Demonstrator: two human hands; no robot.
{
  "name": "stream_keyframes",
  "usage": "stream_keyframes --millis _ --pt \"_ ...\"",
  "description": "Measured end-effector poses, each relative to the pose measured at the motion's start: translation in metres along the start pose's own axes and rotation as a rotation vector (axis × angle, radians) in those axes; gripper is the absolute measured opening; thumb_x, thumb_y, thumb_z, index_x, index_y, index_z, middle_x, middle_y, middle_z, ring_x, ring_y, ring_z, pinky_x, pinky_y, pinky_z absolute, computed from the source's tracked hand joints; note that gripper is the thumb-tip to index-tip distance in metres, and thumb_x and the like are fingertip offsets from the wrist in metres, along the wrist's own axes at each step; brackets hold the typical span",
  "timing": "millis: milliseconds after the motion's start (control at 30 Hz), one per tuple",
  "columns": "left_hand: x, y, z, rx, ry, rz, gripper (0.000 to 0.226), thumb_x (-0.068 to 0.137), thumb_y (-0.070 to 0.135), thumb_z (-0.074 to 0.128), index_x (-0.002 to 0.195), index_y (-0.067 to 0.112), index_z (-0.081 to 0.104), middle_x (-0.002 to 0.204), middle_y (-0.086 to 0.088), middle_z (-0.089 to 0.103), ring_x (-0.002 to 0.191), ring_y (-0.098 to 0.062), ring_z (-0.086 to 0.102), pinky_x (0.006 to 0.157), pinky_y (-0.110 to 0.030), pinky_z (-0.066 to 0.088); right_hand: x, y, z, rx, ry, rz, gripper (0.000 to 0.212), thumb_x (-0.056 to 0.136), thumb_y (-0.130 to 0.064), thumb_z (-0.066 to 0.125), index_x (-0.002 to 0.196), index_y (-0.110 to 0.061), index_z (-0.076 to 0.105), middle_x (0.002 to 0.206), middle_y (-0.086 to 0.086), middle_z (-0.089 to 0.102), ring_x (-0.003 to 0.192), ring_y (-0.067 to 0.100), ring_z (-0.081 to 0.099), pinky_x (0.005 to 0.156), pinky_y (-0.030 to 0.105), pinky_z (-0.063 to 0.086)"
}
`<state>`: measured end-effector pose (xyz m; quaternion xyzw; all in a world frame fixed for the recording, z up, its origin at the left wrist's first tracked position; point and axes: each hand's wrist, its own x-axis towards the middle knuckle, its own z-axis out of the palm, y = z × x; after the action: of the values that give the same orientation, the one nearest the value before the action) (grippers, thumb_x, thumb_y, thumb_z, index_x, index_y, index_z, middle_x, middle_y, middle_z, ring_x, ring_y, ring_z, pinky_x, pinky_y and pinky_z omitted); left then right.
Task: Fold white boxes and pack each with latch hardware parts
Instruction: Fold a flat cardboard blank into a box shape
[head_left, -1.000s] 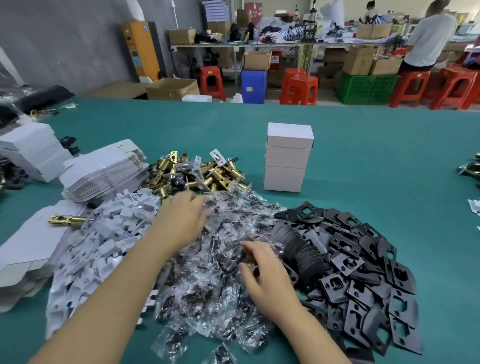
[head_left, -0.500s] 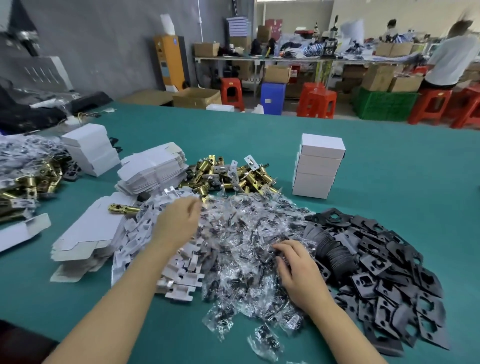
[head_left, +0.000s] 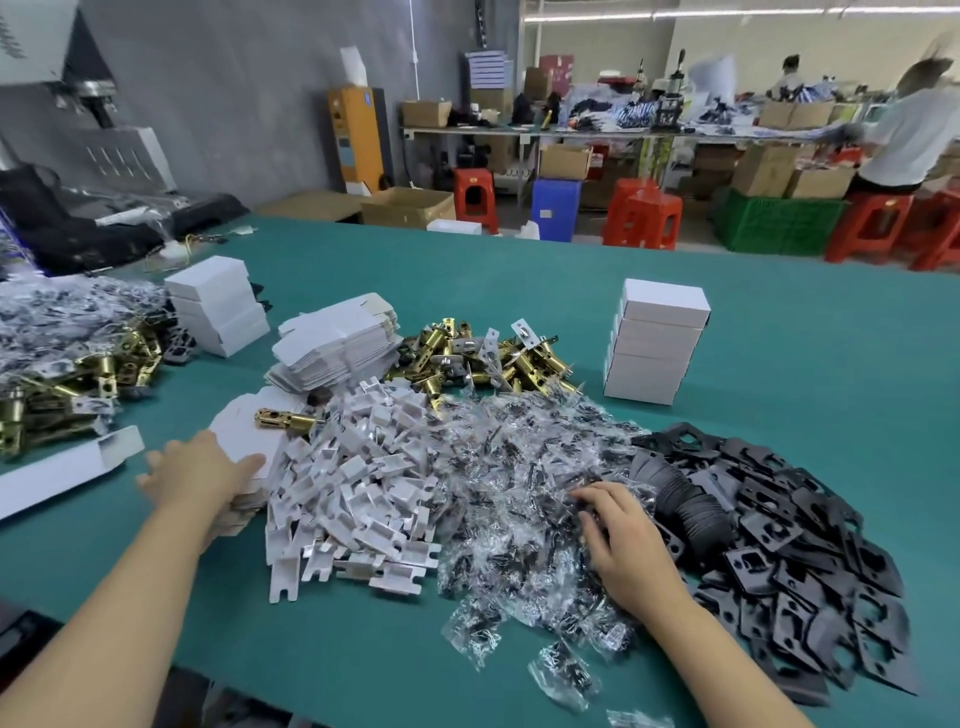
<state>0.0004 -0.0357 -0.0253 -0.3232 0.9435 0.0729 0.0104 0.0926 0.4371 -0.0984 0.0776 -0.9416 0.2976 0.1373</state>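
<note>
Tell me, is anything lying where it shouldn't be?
Yes. One brass latch lies alone on the flat white box blanks, apart from the brass latch pile. A few clear screw bags have also slipped off their heap toward the near table edge.

Bright, even indoor light, wide-angle view.
Lit from ceiling strip lights (head_left: 727, 13) at upper right; soft, faint shadows on the green table (head_left: 779, 364). Glints on clear plastic bags (head_left: 519, 467). Motion blur on distant worker (head_left: 909, 130); straight lines bowed near edges.
</note>
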Motion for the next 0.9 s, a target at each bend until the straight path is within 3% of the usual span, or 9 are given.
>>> stream_keyframes --millis 367,533,633,700,800,900 --pt "0.012 0.003 -0.006 0.049 -0.01 0.014 0.082 0.078 0.072 0.071 0.138 0.018 0.056 0.135 -0.017 0.057 0.128 -0.04 0.048 0.103 -0.047 0.043 0.0 0.002 0.0 0.018 0.015 -0.011 0.029 0.102 -0.017 0.058 0.13 -0.014 0.064 0.125 -0.01 0.055 0.114 0.0 0.048 0.102 0.014 0.033" --pt "0.028 0.006 -0.009 0.005 -0.106 -0.054 0.101 0.07 0.072 0.078 0.146 0.013 0.047 0.148 -0.025 0.043 0.138 -0.044 0.034 0.111 -0.052 0.033 -0.001 0.002 0.0 0.021 0.019 -0.017 0.029 0.102 -0.018 0.058 0.131 -0.015 0.064 0.126 -0.01 0.055 0.116 0.001 0.048 0.105 0.017 0.034" --pt "0.031 0.01 -0.011 -0.099 -0.135 -0.113 0.104 0.07 0.06 0.086 0.148 0.009 0.04 0.151 -0.028 0.036 0.138 -0.045 0.031 0.111 -0.055 0.032 -0.002 0.002 0.0 0.022 0.019 -0.018 0.029 0.103 -0.018 0.057 0.131 -0.016 0.064 0.127 -0.01 0.055 0.116 0.0 0.048 0.104 0.015 0.034" --pt "0.033 0.012 -0.014 -0.161 -0.12 -0.107 0.097 0.074 0.048 0.088 0.145 0.002 0.041 0.146 -0.028 0.043 0.133 -0.046 0.04 0.102 -0.053 0.041 -0.002 0.002 -0.001 0.026 0.019 -0.019 0.029 0.102 -0.018 0.058 0.131 -0.016 0.064 0.126 -0.011 0.055 0.115 0.0 0.048 0.104 0.015 0.033" --pt "0.038 0.017 -0.023 -0.208 -0.086 -0.03 0.065 0.081 0.034 0.086 0.124 -0.006 0.058 0.118 -0.026 0.062 0.111 -0.044 0.058 0.078 -0.045 0.049 -0.002 0.002 0.0 0.023 0.018 -0.016 0.029 0.102 -0.019 0.058 0.131 -0.017 0.063 0.127 -0.011 0.055 0.115 -0.001 0.048 0.104 0.014 0.032" --pt "0.038 0.022 -0.033 -0.25 -0.04 0.022 0.037 0.088 0.028 0.078 0.1 -0.004 0.067 0.1 -0.022 0.066 0.096 -0.041 0.061 0.075 -0.042 0.05 -0.001 0.003 0.0 0.02 0.018 -0.011 0.029 0.102 -0.019 0.057 0.131 -0.017 0.063 0.127 -0.012 0.054 0.115 -0.002 0.047 0.104 0.012 0.031"
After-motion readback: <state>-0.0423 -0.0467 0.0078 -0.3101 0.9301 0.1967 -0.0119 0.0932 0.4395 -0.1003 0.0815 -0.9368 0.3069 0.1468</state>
